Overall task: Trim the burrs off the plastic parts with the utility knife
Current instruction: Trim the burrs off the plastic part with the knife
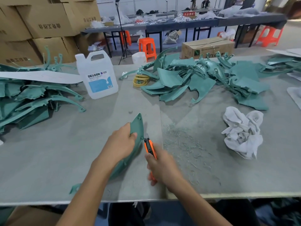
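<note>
The grey desk (57,152) fills most of the view, and two heaps of teal plastic parts take up its far half. One heap sprawls at the right (211,79). The other lies at the left (32,101), with a long white strip (40,76) across its top. Nothing marks which heap is trimmed and which is waiting, so I cannot tell how the count stands. Both are large, so there is likely much work left.

Between the heaps stands a clear jug (97,75) with a blue label. A few yellow rings (140,79) lie just beside the right heap. A crumpled white rag (242,132) sits nearer, at the right, apart from the parts.

In the near middle one curved, pointed plastic part (137,126) is held on edge above the desk, tip pointing away. The left grip (120,144) is clamped on it, fingers wrapped over its left edge and thumb pressed to its face. The right grip (162,165) is closed round the handle of the orange utility knife (149,145). The blade end is up against the part's right edge, and it looks to be mid-cut along that edge.

Fine shavings (184,144) lie scattered over the desk just right of the knife. That suggests a good deal of trimming is already done here.
</note>
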A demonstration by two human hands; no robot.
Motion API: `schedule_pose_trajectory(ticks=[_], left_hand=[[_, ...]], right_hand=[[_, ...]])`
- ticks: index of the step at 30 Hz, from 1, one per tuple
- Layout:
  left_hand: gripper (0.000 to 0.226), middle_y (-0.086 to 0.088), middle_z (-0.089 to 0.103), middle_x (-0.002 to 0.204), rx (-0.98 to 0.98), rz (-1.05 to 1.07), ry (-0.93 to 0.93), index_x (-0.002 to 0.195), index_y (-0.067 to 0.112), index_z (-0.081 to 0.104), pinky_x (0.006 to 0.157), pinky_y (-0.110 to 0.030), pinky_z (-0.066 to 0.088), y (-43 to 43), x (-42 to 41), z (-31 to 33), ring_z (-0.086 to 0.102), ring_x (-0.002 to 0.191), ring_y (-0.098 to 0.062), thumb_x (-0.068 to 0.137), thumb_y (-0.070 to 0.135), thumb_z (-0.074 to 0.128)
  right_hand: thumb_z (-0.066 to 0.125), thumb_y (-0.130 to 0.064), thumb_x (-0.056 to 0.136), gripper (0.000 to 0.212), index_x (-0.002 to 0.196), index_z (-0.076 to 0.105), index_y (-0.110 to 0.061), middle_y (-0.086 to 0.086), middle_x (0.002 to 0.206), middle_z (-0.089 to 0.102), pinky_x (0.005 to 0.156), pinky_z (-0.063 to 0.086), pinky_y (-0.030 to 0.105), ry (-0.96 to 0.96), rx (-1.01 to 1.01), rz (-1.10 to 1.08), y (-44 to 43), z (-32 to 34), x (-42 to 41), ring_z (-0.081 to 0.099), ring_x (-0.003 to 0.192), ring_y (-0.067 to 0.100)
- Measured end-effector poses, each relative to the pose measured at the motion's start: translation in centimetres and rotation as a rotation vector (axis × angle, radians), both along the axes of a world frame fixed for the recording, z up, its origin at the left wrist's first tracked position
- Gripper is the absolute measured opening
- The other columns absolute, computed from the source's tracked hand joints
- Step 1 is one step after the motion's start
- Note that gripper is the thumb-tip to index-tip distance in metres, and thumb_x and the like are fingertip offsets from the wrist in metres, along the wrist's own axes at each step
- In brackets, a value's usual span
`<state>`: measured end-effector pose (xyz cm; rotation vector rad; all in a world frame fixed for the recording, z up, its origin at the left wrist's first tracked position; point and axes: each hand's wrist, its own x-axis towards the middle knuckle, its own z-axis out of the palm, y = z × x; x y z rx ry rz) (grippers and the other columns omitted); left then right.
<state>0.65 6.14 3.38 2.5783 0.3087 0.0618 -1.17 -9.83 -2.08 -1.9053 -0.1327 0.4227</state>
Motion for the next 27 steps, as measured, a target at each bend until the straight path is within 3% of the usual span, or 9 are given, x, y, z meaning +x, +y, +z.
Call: schedule_pose_trajectory(ticks=[3,7,11,16,20,27], left_hand=[[0.012,-0.007,0.061,0.092,0.063,-0.023,0.009,0.097,0.020,0.047,0.069,-0.038,0.041,-0.4,-0.2,0.0,0.058,0.086,-0.032,0.103,0.030,0.046],[0.012,-0.007,0.064,0.097,0.069,-0.028,0.001,0.106,0.020,0.050,0.074,-0.040,0.048,-0.5,-0.3,0.1,0.060,0.087,-0.031,0.103,0.030,0.045],[0.013,-0.008,0.064,0.094,0.072,-0.040,0.014,0.099,0.019,0.051,0.079,-0.042,0.051,-0.5,-0.3,0.3,0.061,0.089,-0.033,0.102,0.031,0.045],[0.026,-0.009,0.058,0.082,0.076,0.001,0.023,0.081,0.018,0.043,0.065,-0.039,0.040,-0.7,-0.5,0.1,0.059,0.084,-0.035,0.103,0.032,0.046],[0.030,-0.010,0.058,0.083,0.064,0.031,0.026,0.076,0.018,0.040,0.064,-0.038,0.035,-0.9,-0.4,0.2,0.057,0.083,-0.036,0.103,0.032,0.046],[0.032,-0.003,0.049,0.076,0.106,0.083,0.015,0.076,0.017,0.038,0.051,-0.032,0.024,-1.8,-0.3,-0.1,0.044,0.065,-0.017,0.104,0.033,0.041]], right_hand=[[0.047,-0.026,0.102,0.015,0.114,0.056,-0.029,0.010,0.079,0.060,0.041,0.052,0.034,-0.039,0.102,-0.019,-0.1,0.9,-0.4,0.062,0.046,0.017],[0.045,-0.027,0.104,0.032,0.129,0.053,-0.045,0.006,0.076,0.059,0.042,0.051,0.030,-0.138,0.211,0.009,-0.4,3.2,-0.7,0.062,0.048,0.015],[0.049,-0.033,0.102,0.042,0.135,0.048,-0.060,-0.002,0.074,0.061,0.041,0.050,0.029,-0.183,0.351,-0.015,-1.2,4.3,-0.7,0.062,0.049,0.018],[0.046,-0.027,0.104,0.029,0.125,0.054,-0.045,0.008,0.080,0.061,0.044,0.052,0.031,-0.067,0.192,-0.074,-0.9,1.8,-0.4,0.061,0.048,0.016],[0.043,-0.028,0.103,0.015,0.116,0.051,-0.029,0.013,0.082,0.062,0.047,0.057,0.039,0.055,0.137,-0.038,0.7,-0.4,-0.5,0.063,0.046,0.022],[0.038,-0.033,0.093,0.018,0.107,0.047,-0.036,0.007,0.065,0.062,0.069,0.060,0.057,0.070,0.164,-0.045,2.3,-2.0,-1.2,0.068,0.048,0.031]])
